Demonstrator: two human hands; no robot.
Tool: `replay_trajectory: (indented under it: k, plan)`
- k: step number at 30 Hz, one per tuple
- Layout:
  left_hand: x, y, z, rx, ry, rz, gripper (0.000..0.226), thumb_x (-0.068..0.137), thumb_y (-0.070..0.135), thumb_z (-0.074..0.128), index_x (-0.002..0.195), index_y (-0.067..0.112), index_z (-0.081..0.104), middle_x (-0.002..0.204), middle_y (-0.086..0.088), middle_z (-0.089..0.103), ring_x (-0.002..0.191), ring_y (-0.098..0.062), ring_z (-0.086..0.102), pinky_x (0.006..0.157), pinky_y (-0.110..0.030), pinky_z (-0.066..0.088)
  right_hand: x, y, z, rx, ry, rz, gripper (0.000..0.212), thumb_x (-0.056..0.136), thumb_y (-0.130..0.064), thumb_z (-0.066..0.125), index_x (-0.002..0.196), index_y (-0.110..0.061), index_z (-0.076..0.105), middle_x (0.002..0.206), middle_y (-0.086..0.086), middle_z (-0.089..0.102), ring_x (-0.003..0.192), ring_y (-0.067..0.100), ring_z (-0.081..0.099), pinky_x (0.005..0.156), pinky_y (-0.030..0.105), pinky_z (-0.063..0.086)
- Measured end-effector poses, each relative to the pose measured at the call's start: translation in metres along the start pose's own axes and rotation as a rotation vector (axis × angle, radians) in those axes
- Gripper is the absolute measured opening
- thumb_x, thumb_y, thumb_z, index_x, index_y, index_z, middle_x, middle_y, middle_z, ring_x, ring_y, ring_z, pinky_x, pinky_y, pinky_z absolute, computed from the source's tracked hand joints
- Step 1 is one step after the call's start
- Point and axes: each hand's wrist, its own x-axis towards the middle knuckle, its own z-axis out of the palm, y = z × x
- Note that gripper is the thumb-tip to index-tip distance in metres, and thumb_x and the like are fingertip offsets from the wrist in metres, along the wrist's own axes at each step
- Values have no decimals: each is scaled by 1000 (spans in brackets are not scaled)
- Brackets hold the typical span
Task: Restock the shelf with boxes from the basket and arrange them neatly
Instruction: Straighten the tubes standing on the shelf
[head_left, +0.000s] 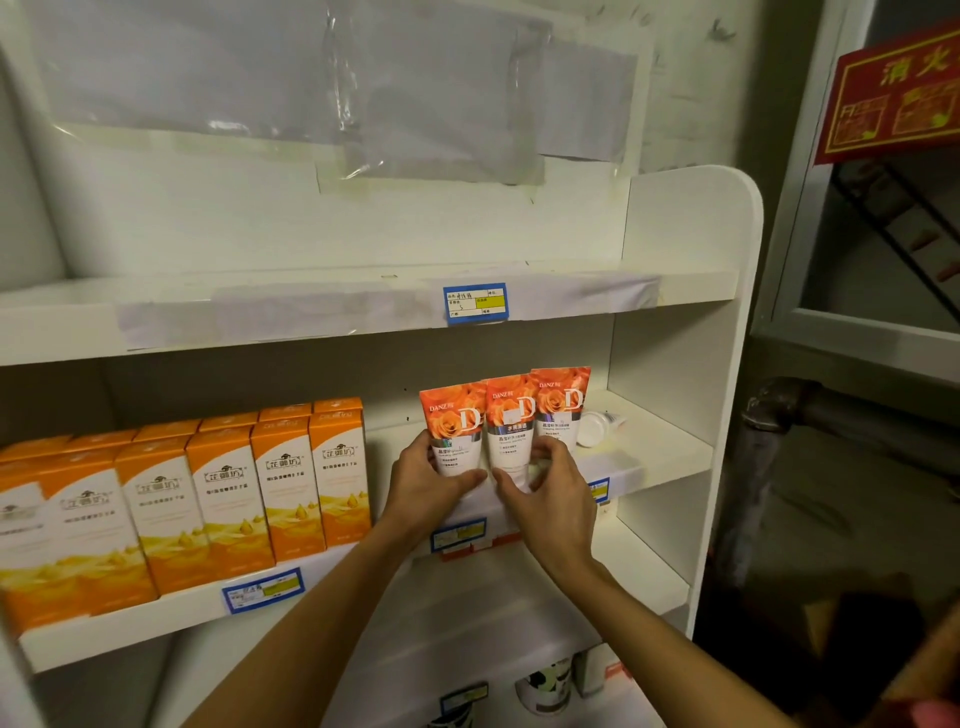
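Orange-and-white cardboard boxes (218, 499) with a dark logo stand upright in a tight row across the left half of the frame, on the middle board of the white shelf unit (675, 364); a second row stands right behind them. Right of centre on the same board, three orange rose-printed tubes (506, 421) marked with a big "D" stand side by side, touching or overlapping. The left hand (423, 486) wraps the lower part of the leftmost tube, thumb across its front. The right hand (545, 488) holds the base of the middle tube, fingers curled narrowly around it and reaching the right one. Just right of the tubes, a small white tube (597, 427) lies on its side. Blue-edged price labels (475, 303) sit on the board fronts. A red sign (893, 88) with yellow characters hangs at the upper right.
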Motion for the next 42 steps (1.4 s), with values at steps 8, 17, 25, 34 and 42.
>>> replay_trajectory:
  k: [8, 17, 25, 34, 42]
  plan:
    - [-6, 4, 0, 11, -9, 28, 55, 73, 21, 87, 113, 31, 50, 105, 13, 60, 84, -2, 59, 65, -13, 46, -8, 2, 2, 80, 19, 11, 64, 75, -45, 82, 129, -26, 51, 125, -6, 65, 107, 13, 64, 81, 22, 52]
    - [-3, 1, -2, 31, -25, 12, 57, 71, 16, 87, 114, 29, 52, 105, 11, 64, 88, -7, 64, 67, -19, 51, -10, 9, 1, 141, 42, -20, 58, 75, -41, 82, 121, -29, 47, 116, -11, 61, 98, 8, 62, 74, 19, 52]
    - [-4, 3, -4, -33, -54, -28, 52, 73, 13, 86, 109, 31, 53, 104, 11, 66, 89, -7, 65, 73, -28, 55, 22, 12, -25, 201, 243, 65, 60, 80, -31, 78, 128, -27, 42, 130, -4, 53, 115, 17, 55, 83, 32, 52]
    - [-8, 1, -7, -42, -32, -72, 54, 72, 15, 86, 114, 30, 55, 113, 4, 68, 97, -17, 68, 85, -47, 59, 50, 24, -25, 132, -79, 173, 48, 80, -39, 77, 120, -27, 54, 116, -4, 69, 97, 17, 67, 85, 40, 58]
    - [-9, 4, -5, -20, -34, -75, 53, 73, 16, 86, 113, 31, 54, 114, 4, 68, 97, -16, 67, 83, -40, 58, 50, 32, -34, 182, -147, 122, 52, 81, -36, 77, 127, -28, 53, 111, -12, 64, 101, 14, 65, 87, 41, 59]
